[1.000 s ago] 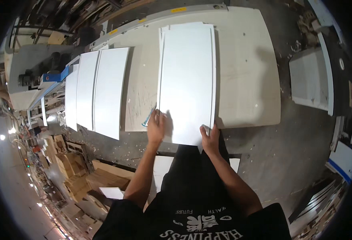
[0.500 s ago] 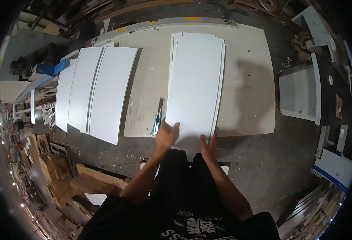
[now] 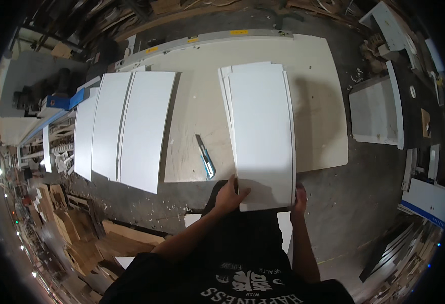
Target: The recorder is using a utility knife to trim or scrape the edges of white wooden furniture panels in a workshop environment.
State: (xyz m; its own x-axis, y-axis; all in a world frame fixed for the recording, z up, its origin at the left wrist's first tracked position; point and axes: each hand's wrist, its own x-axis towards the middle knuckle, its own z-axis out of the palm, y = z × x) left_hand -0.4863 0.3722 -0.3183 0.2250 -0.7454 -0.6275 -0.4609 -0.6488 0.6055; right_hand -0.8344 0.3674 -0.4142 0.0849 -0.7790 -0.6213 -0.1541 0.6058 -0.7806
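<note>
A stack of long white panels (image 3: 263,137) lies on the pale worktable board, its near end jutting past the front edge toward my body. The panels are slightly fanned at their left side. My left hand (image 3: 231,196) grips the stack's left edge near that end, thumb over the top and other fingers partly hidden. Against the right edge, my right hand (image 3: 299,200) is closed on the stack, with some fingers out of sight below. A blue-and-grey utility knife (image 3: 207,161) rests on the board left of the stack, its dark tip pointing away from me.
More white panels (image 3: 146,129) lie side by side at the left. A long grey level-like bar (image 3: 207,39) runs along the board's far edge. Cardboard pieces (image 3: 78,225) are piled at lower left, and a grey open box (image 3: 377,111) stands at right.
The panel stack has come nearer to me and shifted right, its near end now farther over the edge. Both hands moved with it. The utility knife has turned, its tip now leaning left.
</note>
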